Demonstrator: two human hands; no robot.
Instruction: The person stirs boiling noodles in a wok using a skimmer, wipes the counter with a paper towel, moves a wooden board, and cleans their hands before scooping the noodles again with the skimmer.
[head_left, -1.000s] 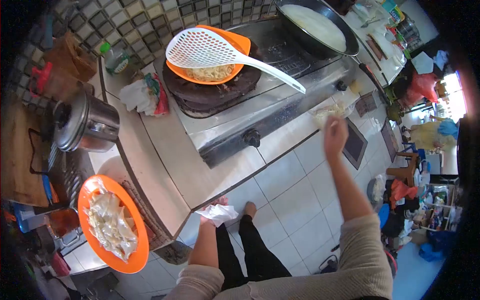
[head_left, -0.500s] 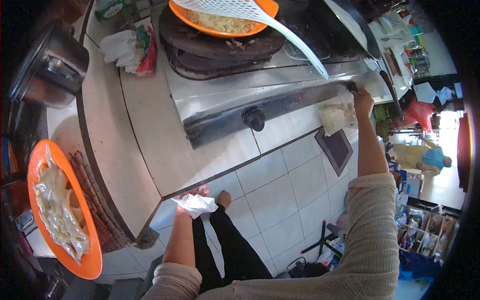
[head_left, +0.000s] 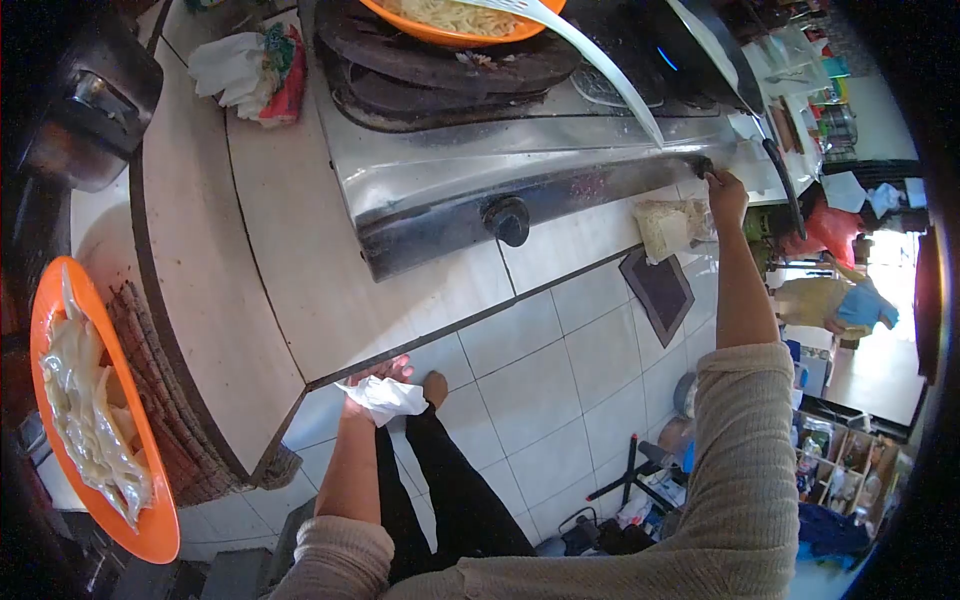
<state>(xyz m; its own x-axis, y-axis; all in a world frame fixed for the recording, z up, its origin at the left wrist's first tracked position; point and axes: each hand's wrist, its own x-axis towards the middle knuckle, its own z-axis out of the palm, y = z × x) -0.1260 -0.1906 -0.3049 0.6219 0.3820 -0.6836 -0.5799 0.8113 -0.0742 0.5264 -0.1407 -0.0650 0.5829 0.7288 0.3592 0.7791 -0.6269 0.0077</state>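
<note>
My right hand [head_left: 728,199] grips the right stove knob [head_left: 706,168] on the front panel of the gas stove [head_left: 440,180]. Below the counter edge, my left hand [head_left: 396,368] holds a crumpled white tissue [head_left: 388,397] against its palm, fingers partly showing. A wok [head_left: 722,50] sits over the right burner, with a thin blue flame [head_left: 667,59] beneath it. On the stove's left side, a dark round board [head_left: 450,65] carries an orange plate [head_left: 470,40] of noodles. A white slotted spatula [head_left: 610,75] lies across that plate, its handle toward me.
At left, an orange plate [head_left: 165,520] holds pale, glossy strips. A dark metal pot [head_left: 95,120] and a tissue pack [head_left: 285,80] stand behind it. Near my right hand is a bag of pale crumbs [head_left: 665,228]. Another person [head_left: 840,305] is in the right background.
A blue flame now shows under the wok. My right hand stays at the knob and has turned slightly. The view has shifted a little, and the left hand still holds the tissue.
</note>
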